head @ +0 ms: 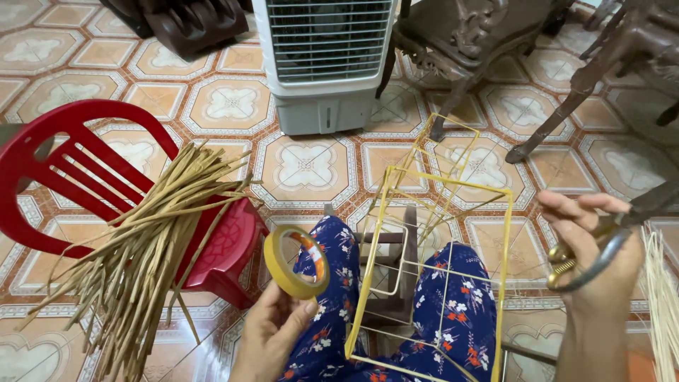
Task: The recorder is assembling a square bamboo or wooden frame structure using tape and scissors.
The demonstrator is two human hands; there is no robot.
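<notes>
My left hand (pixel 272 332) holds up a roll of yellow tape (pixel 296 260) by its lower rim, just left of my knee. In my right hand (pixel 590 255) is a pair of dark scissors (pixel 601 244) with brass-coloured handles, blades pointing right. Between the hands stands a box-shaped wire frame (pixel 431 262) partly wrapped in yellow tape, resting on my lap in blue floral trousers (pixel 460 311). Neither hand touches the frame.
A red plastic chair (pixel 64 170) at left carries a bundle of thin bamboo sticks (pixel 148 247). More pale sticks (pixel 663 304) lie at the right edge. A white air cooler (pixel 325 64) and dark wooden furniture (pixel 601 64) stand behind, on a patterned tile floor. A small wooden stool (pixel 396 262) sits under the frame.
</notes>
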